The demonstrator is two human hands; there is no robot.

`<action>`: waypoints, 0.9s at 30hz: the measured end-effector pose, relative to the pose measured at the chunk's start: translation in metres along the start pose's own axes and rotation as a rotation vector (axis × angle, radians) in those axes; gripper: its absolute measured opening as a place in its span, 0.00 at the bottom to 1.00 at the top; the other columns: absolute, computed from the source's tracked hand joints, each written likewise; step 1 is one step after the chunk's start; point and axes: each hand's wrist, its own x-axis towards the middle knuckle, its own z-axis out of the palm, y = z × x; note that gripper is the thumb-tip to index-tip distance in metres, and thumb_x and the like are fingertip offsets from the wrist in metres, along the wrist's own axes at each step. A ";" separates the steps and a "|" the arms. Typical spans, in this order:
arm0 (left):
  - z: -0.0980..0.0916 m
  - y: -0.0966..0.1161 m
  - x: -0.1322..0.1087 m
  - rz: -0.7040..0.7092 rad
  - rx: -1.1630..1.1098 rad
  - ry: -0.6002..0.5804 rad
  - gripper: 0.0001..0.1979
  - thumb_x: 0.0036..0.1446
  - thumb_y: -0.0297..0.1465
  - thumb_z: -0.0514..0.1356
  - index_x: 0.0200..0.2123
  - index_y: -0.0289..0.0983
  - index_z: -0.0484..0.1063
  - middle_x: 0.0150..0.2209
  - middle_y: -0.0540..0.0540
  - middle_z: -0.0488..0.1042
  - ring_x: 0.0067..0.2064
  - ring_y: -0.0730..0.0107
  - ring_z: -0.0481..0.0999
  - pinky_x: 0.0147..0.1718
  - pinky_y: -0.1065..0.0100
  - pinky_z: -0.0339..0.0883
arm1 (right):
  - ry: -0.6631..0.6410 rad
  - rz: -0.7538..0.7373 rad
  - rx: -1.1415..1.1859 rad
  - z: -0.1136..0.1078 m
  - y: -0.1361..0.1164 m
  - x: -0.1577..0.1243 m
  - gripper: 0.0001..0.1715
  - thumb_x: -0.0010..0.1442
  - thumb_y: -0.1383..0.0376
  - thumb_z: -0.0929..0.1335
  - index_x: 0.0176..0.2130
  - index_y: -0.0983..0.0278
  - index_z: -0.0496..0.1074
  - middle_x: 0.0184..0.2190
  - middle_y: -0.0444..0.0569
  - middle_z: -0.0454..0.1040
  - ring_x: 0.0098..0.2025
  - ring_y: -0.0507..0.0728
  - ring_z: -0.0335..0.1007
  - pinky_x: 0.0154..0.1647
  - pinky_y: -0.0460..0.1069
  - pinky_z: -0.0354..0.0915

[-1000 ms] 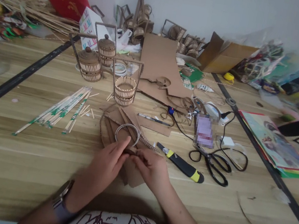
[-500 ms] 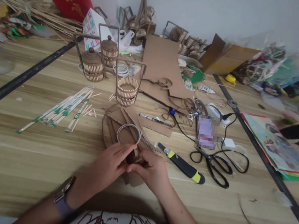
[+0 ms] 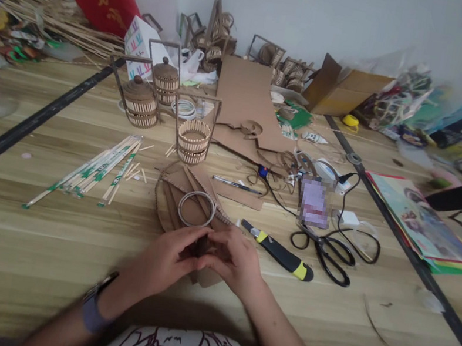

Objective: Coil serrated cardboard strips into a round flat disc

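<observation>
Head view: The fingers of the left hand [image 3: 167,254] and right hand [image 3: 237,260] pinch a small brown piece [image 3: 201,246], mostly hidden between them, above cardboard pieces [image 3: 175,184] on the worktop [image 3: 43,247]. A ring [image 3: 213,211] lies on the cardboard pieces, just beyond the fingers. A utility knife [image 3: 281,254] lies beside the right hand.

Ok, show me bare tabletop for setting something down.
Front left: bare wood between the green-and-white stick packets and left forearm. Front right: another patch, bordered by the black-handled scissors, thin curved brown strip and right forearm. Crowded: beyond the left hand and right hand, with brown cardboard pieces, a round slatted basket and the black-and-yellow knife.
</observation>
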 end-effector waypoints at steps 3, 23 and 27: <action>-0.001 0.000 0.001 -0.034 -0.047 -0.016 0.19 0.59 0.31 0.64 0.54 0.40 0.72 0.46 0.45 0.80 0.41 0.64 0.80 0.41 0.67 0.74 | 0.010 0.009 0.031 0.003 0.001 -0.002 0.21 0.62 0.46 0.68 0.40 0.62 0.72 0.28 0.45 0.72 0.28 0.54 0.69 0.27 0.46 0.64; 0.003 0.009 -0.002 -0.048 -0.002 -0.089 0.16 0.60 0.35 0.62 0.52 0.40 0.73 0.38 0.50 0.79 0.36 0.67 0.76 0.36 0.70 0.68 | 0.041 0.207 -0.011 -0.003 0.016 0.005 0.15 0.69 0.61 0.65 0.32 0.61 0.73 0.26 0.45 0.74 0.29 0.54 0.71 0.30 0.47 0.67; -0.003 0.006 -0.002 -0.042 0.017 -0.071 0.15 0.62 0.38 0.60 0.49 0.39 0.74 0.37 0.49 0.79 0.35 0.67 0.77 0.33 0.71 0.68 | -0.053 0.111 -0.155 0.000 0.026 0.008 0.11 0.68 0.67 0.64 0.44 0.62 0.76 0.37 0.53 0.78 0.42 0.60 0.73 0.44 0.53 0.70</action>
